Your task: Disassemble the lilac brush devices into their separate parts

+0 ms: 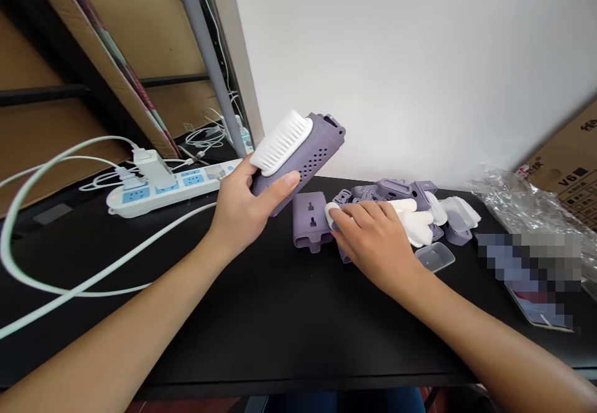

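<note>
My left hand (247, 198) is closed round a purple plastic case (321, 145) raised and tilted above the table. Rows of small holes run along the case's side, and a white ribbed piece (284, 142) lies against its upper face. My right hand (375, 232) reaches into a pile of purple and white parts, fingers bent over a rounded white piece (331, 213); its underside is hidden. Beside those fingers lies another purple case (310, 214) with keyhole-shaped slots. White rounded parts (416, 226) rest just behind the right hand. A clear plastic tray (435, 256) lies near the wrist.
A white power strip (186, 183) with plugs and looping cables (116, 276) occupies the left of the black table (298, 326). On the right are a phone-like device (541, 307), crumpled clear wrap (536, 208) and a cardboard box (566, 158). A white wall (396, 71) stands behind.
</note>
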A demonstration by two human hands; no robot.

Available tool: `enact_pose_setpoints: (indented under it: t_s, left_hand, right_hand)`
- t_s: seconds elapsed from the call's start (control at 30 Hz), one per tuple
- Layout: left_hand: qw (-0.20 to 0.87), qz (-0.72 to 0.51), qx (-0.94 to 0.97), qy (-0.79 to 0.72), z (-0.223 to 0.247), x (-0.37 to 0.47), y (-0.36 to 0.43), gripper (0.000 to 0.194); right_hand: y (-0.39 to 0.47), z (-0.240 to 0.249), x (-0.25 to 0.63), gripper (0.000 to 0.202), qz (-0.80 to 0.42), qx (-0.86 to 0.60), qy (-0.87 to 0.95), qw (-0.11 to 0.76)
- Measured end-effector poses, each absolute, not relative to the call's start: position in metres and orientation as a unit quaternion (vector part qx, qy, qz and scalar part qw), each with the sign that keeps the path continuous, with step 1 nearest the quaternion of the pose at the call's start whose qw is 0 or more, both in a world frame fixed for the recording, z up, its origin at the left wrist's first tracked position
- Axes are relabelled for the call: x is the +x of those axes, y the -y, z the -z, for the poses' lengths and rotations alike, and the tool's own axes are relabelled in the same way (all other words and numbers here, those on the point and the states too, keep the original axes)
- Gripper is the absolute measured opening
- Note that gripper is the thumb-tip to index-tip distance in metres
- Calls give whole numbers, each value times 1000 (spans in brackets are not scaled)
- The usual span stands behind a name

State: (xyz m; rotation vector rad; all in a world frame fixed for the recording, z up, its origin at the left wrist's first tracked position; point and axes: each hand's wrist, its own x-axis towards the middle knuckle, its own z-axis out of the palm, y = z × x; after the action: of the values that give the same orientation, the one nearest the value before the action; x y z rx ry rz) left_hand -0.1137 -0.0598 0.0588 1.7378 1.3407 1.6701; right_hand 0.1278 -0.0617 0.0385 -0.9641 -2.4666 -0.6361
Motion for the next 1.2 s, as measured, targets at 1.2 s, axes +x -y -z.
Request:
enact_pose_setpoints:
  t_s: [1.2]
  left_hand:
    - [-150, -471, 791, -360, -28, -108, 65, 77]
  right_hand:
    - [63, -53, 162, 40, -170, -404, 718, 542]
